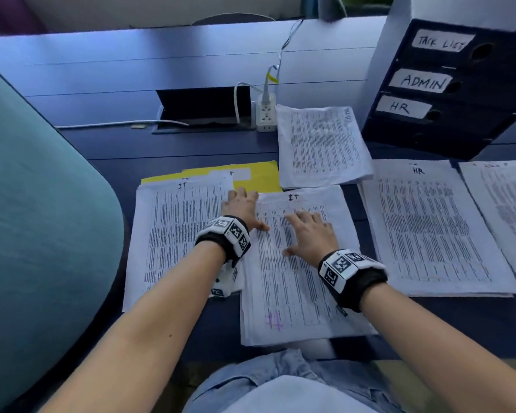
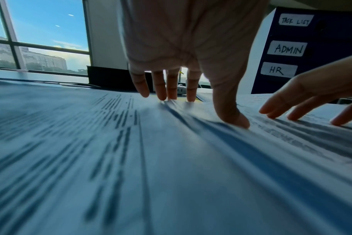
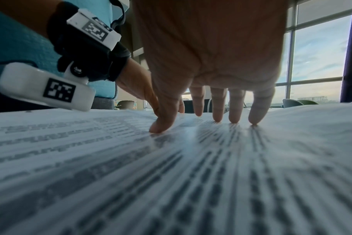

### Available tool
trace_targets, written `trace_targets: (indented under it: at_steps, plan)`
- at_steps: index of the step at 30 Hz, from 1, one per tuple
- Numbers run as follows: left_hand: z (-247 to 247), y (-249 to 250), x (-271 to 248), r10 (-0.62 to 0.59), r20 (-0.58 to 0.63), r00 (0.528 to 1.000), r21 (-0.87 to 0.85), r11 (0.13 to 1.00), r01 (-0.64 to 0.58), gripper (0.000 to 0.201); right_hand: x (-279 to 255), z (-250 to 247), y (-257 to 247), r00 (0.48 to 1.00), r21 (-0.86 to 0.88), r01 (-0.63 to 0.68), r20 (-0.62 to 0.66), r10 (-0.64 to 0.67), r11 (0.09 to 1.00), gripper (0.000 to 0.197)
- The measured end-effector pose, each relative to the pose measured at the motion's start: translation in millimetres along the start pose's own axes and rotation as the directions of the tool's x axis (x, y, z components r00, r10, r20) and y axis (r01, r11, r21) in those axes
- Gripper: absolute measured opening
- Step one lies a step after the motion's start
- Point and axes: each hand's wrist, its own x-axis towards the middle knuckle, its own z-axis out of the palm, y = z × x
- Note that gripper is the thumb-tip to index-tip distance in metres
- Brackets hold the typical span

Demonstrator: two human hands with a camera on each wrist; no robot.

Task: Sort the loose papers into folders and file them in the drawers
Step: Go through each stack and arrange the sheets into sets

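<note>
The table [image 1: 131,150] is dark blue. The papers [image 1: 295,278] are white with rows of small black print. A folder [image 1: 259,174] is bright yellow. The drawers [image 1: 465,120] are dark blue with white labels. The wristbands [image 1: 352,272] are black with black-and-white checks.

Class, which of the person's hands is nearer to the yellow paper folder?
Left. The left hand rests with fingertips at the yellow paper folder's near edge; the right hand lies flat on the centre paper stack, farther off.
</note>
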Motion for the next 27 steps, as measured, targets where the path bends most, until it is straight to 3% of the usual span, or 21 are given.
trace_targets:
  at_steps: [5, 8, 11, 13, 15, 19, 25, 27]
  plan:
    - [-6.1, 4.5, 7.3, 0.019, 0.023, 1.0, 0.069, 0.997, -0.02, 0.073, -3.5, 1.6, -1.9, 1.0, 0.014, -0.031, 0.001, 0.031, 0.999, 0.082]
    - [-4.7, 9.8, 5.1, 0.123, -0.031, 0.992, 0.084, 0.989, -0.12, 0.055, -3.8, 1.1, -2.0, 0.998, 0.05, -0.054, -0.021, 0.055, 0.997, 0.093]
    - [0.1, 8.2, -1.8, 0.29, -0.155, 0.944, -0.05, 0.952, -0.301, 0.04, -5.2, 0.2, -2.6, 0.991, 0.059, -0.082, -0.106, 0.088, 0.995, 0.119]
    - [2.4, 3.0, -6.5, 0.367, -0.243, 0.898, -0.106, 0.91, -0.401, 0.045, -5.3, -0.6, -2.8, 0.988, 0.011, -0.076, -0.131, 0.077, 0.997, 0.127]
    - [6.2, -2.2, -10.3, 0.427, -0.264, 0.865, -0.04, 0.891, -0.452, 0.053, -5.0, -1.7, -3.3, 0.991, -0.025, -0.058, -0.121, 0.054, 0.998, 0.126]
    - [13.1, -10.2, -13.4, 0.391, -0.32, 0.863, -0.059, 0.901, -0.43, 0.055, -0.2, -4.2, -3.8, 0.997, -0.061, -0.025, -0.071, 0.021, 0.998, 0.125]
    - [9.1, -10.9, -15.1, 0.324, -0.348, 0.88, -0.013, 0.937, -0.35, 0.03, 8.9, -6.8, -2.9, 1.0, -0.088, 0.004, -0.029, -0.007, 0.996, 0.13]
    - [6.8, -13.1, -12.8, 0.295, -0.334, 0.895, -0.146, 0.922, -0.359, 0.021, 9.7, -9.1, -3.4, 1.0, -0.082, 0.008, -0.027, -0.01, 0.997, 0.131]
